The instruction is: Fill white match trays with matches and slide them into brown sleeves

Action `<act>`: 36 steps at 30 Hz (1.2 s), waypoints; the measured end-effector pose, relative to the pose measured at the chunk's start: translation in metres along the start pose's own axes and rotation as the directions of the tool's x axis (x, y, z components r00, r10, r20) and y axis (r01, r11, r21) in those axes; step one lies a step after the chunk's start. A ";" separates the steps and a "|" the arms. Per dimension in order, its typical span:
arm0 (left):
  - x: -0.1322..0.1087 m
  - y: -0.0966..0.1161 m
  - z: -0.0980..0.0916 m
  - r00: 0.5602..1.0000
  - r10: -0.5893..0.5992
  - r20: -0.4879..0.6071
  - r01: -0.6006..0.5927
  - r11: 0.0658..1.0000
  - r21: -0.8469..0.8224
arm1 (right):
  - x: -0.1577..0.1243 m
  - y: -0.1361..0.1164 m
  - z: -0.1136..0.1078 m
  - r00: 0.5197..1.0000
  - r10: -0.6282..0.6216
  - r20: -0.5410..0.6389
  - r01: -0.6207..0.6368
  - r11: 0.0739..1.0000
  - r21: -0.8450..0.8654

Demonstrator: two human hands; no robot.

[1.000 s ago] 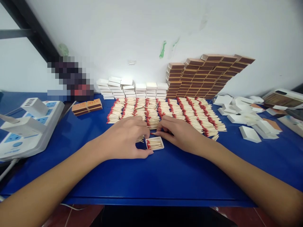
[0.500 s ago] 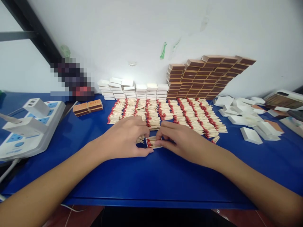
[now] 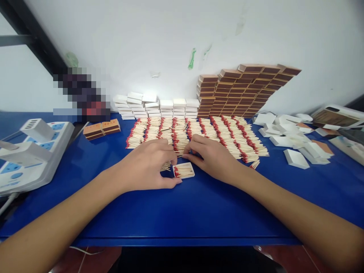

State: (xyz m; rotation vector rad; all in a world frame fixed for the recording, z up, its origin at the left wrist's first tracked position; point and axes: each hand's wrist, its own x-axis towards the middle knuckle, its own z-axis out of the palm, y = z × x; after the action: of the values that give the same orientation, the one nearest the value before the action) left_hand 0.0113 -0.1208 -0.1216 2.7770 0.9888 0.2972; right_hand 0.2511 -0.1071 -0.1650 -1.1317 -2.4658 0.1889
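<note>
A small white matchbox tray (image 3: pixel 192 175) lies on the blue table, partly filled with red-tipped matches (image 3: pixel 184 170), heads to the left. My left hand (image 3: pixel 152 163) curves round its left end, with the index fingertip at the far corner and the thumb at the near one. Just beyond the tray, my right hand (image 3: pixel 209 153) has thumb and index finger pinched together at the near edge of the laid-out match rows (image 3: pixel 210 131). Whatever is between those fingertips is hidden. A few loose matches (image 3: pixel 165 166) lie under my left fingers.
White trays (image 3: pixel 165 104) are stacked along the wall beside a tall stack of brown matchboxes (image 3: pixel 241 91). Loose white trays (image 3: pixel 295 158) are heaped on the right, near a phone (image 3: pixel 338 115). On the left are a bundled matchbox pack (image 3: pixel 101 129) and a power strip (image 3: pixel 54 167).
My right hand has moved away from the tray to the near edge of the match rows, uncovering the matches in the tray. My left hand stays at the tray's left end.
</note>
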 end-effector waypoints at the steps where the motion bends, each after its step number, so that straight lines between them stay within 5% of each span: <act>1: 0.000 0.000 0.000 1.000 -0.002 0.002 0.002 1.000 -0.003 | 0.001 0.000 0.000 1.000 0.010 0.008 -0.010 1.000 -0.009; 13: 0.001 -0.001 0.000 1.000 -0.002 0.010 0.002 1.000 -0.014 | -0.001 0.002 -0.015 0.975 0.070 0.212 -0.071 0.997 -0.005; 30: 0.000 -0.002 0.001 1.000 0.006 0.000 -0.006 1.000 -0.010 | -0.004 0.002 -0.017 0.973 0.058 0.224 -0.052 0.998 -0.035; 36: 0.000 -0.004 0.003 1.000 0.017 -0.021 -0.017 1.000 0.003 | -0.008 -0.006 -0.030 0.991 0.026 0.131 -0.036 0.997 0.074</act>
State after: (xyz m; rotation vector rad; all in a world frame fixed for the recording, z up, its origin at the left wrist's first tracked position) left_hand 0.0094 -0.1184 -0.1254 2.7918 0.9720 0.3276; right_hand 0.2643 -0.1189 -0.1390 -1.1599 -2.5309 0.3735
